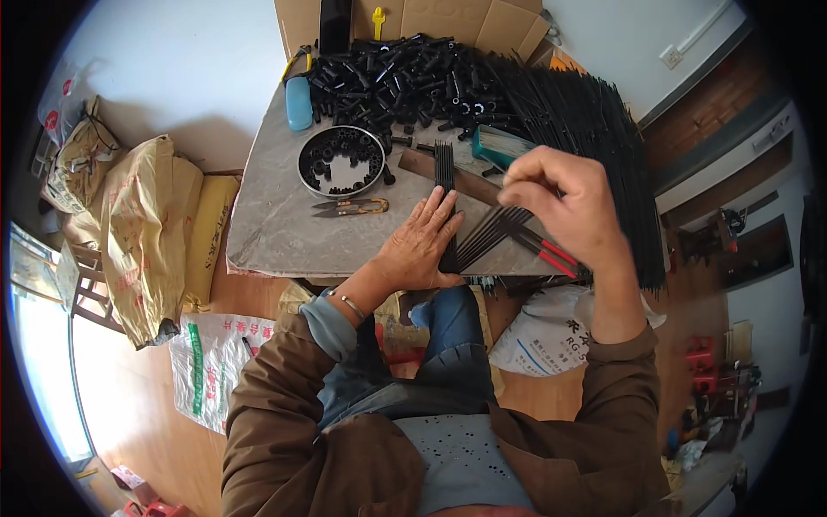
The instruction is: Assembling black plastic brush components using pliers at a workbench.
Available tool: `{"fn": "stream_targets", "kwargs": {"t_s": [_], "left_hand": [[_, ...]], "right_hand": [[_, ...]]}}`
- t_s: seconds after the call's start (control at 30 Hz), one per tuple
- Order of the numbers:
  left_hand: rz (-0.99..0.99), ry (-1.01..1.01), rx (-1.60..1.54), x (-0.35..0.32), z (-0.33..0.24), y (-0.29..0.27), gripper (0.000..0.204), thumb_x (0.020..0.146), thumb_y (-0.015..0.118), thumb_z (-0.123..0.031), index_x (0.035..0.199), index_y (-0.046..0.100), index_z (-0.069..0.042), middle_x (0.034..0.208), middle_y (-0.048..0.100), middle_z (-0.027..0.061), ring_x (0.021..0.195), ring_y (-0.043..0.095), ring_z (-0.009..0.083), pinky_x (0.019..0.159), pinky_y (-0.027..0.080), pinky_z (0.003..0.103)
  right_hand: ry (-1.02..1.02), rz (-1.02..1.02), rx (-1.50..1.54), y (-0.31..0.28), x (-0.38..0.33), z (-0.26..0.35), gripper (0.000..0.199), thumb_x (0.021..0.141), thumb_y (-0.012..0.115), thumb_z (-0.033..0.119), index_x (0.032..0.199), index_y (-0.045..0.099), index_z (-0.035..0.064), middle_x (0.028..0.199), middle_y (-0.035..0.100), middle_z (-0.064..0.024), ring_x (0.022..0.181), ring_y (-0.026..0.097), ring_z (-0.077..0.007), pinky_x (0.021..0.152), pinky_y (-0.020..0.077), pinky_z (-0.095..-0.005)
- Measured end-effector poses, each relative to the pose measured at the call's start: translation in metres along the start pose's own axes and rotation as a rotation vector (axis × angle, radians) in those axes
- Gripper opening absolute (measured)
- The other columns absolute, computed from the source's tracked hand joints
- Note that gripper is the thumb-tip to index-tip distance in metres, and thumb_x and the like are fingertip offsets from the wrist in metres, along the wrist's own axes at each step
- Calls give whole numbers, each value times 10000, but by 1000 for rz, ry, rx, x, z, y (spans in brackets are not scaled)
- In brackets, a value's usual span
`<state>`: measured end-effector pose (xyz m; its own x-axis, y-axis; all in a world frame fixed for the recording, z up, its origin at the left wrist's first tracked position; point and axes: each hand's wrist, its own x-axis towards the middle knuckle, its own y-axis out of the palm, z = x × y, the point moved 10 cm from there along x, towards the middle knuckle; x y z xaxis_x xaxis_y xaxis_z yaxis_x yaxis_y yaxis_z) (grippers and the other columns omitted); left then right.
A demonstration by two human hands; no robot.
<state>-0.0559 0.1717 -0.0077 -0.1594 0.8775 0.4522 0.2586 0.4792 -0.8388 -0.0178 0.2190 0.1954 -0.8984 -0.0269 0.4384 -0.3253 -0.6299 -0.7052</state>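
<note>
My left hand (419,239) lies flat, fingers stretched out, across a neat row of thin black rods (444,164) near the table's front edge. Its thumb is at the near end of the row. To its right my right hand (564,202) is raised above the table, fingers curled in a pinch; whatever they hold, if anything, is hidden. More black rods (489,239) lie fanned out between the hands. Pliers with red handles (551,255) rest beside them. A brown flat bar (474,183) lies behind the row, next to a teal container (506,145).
A round dish (303,178) of small black rings and snips (351,207) are at left. Behind lie a heap of black tubular parts (396,82), a blue case (299,103) and cardboard (457,21). Long black rods (594,129) cover the right side. Sacks (142,233) stand left.
</note>
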Motion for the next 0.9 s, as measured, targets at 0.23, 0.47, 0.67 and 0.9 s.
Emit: {"fn": "stream_targets", "kwargs": {"t_s": [0.23, 0.47, 0.67, 0.9], "left_hand": [[38, 52, -42, -3, -14, 1, 929, 694, 672, -576, 1322, 438, 67, 1471, 272, 254, 1402, 188, 394, 1134, 208, 462], [66, 5, 8, -6, -15, -8, 928, 667, 685, -583, 1341, 448, 9, 1478, 275, 231, 1390, 200, 419, 1135, 171, 510], [143, -11, -85, -4, -9, -2, 927, 660, 706, -559, 1339, 444, 15, 1499, 239, 211, 1390, 200, 417, 1138, 177, 498], [209, -45, -143, 1, -8, -1, 917, 654, 727, -531, 1361, 424, -30, 1514, 225, 181, 1399, 185, 410, 1140, 186, 494]], "right_hand": [[441, -287, 68, -25, 15, -171, 205, 929, 529, 196, 948, 637, 22, 782, 609, -18, 652, 535, -68, 594, 447, -215], [171, 22, -343, 110, 18, -169, 108, 823, 625, 116, 875, 632, 22, 826, 649, -130, 771, 631, -302, 667, 487, -359], [442, -168, -430, 18, 28, -243, 143, 802, 638, 187, 864, 678, 64, 805, 661, -123, 771, 647, -301, 683, 492, -358], [557, 150, -559, 8, 10, -297, 119, 776, 641, 180, 807, 654, 66, 849, 630, -78, 825, 627, -271, 716, 478, -372]]}}
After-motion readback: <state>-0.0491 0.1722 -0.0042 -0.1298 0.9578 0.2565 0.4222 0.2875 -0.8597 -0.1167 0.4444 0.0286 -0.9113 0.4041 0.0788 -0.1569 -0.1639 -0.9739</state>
